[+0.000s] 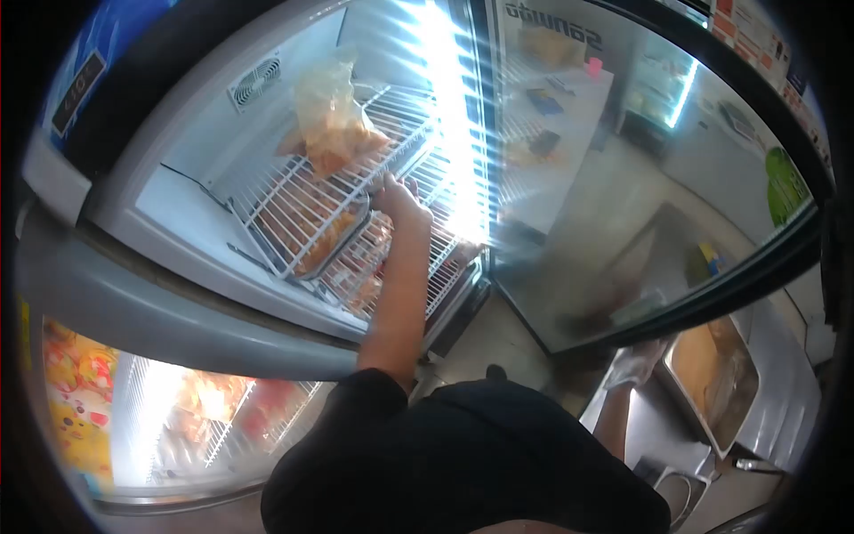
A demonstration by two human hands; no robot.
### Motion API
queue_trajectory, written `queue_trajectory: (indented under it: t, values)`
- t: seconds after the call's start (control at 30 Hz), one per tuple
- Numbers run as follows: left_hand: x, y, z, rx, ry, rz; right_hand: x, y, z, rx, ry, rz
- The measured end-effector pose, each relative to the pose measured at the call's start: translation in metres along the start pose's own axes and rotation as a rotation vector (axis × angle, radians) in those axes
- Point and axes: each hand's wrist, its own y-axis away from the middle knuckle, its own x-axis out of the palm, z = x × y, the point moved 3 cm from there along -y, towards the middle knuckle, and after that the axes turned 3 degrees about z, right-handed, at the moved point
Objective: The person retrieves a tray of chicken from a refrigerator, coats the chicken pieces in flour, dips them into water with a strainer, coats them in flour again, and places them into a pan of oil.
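My left hand reaches bare into the lit fridge, fingers curled at the rim of a metal tray of orange-brown food. That tray sits beneath a white wire shelf, whose bars partly cover it. On the shelf above stands a clear plastic bag with pinkish-orange food. Out to the right is my right hand, in what looks like a clear glove, beside the left edge of a deep steel pan. Tan contents and some plastic film show inside that pan. My right fingertips are blurred at the pan's corner.
The glass fridge door swings open to the right, reflecting the room. More wire racks lie lower in the fridge. Below left, a second lit compartment holds packed food. A steel surface extends past the pan.
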Motion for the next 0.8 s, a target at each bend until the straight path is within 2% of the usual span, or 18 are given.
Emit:
queue_trajectory:
  t: [0.07,0.13,0.17,0.23,0.33,0.43,0.53,0.57,0.63,0.73,0.8]
  values:
    - [0.006,0.004,-0.002,0.108,-0.089,-0.137,-0.046,0.017,-0.041,0.064,0.012,-0.024]
    - [0.001,-0.018,0.01,0.149,-0.227,-0.211,-0.085,0.043,-0.09,0.29,0.027,-0.037]
    - [-0.003,-0.026,0.015,0.166,-0.296,-0.254,-0.082,0.055,-0.108,0.669,-0.02,-0.166]
    - [0.001,-0.017,0.012,0.21,-0.314,-0.268,-0.054,0.074,-0.134,0.824,0.197,-0.087]
    - [0.0,-0.032,0.024,0.267,-0.274,-0.249,0.062,0.086,-0.098,1.158,0.507,0.334]
    - [0.013,-0.015,0.011,0.281,-0.253,-0.126,0.129,0.065,-0.106,1.088,0.503,0.717]
    - [0.01,-0.043,0.022,0.377,-0.131,-0.065,0.207,0.049,-0.099,0.991,0.276,0.798]
    - [0.016,-0.023,0.012,0.286,0.021,-0.019,0.237,0.046,-0.089,0.957,0.202,0.839]
    - [0.011,-0.015,0.009,0.232,0.055,-0.034,0.284,0.036,-0.091,0.859,0.144,0.93]
    - [-0.003,-0.034,0.021,0.19,0.103,-0.007,0.355,0.036,-0.065,0.884,0.041,1.028]
    - [-0.005,-0.028,0.019,0.192,0.153,-0.001,0.386,0.033,-0.079,0.92,-0.046,1.065]
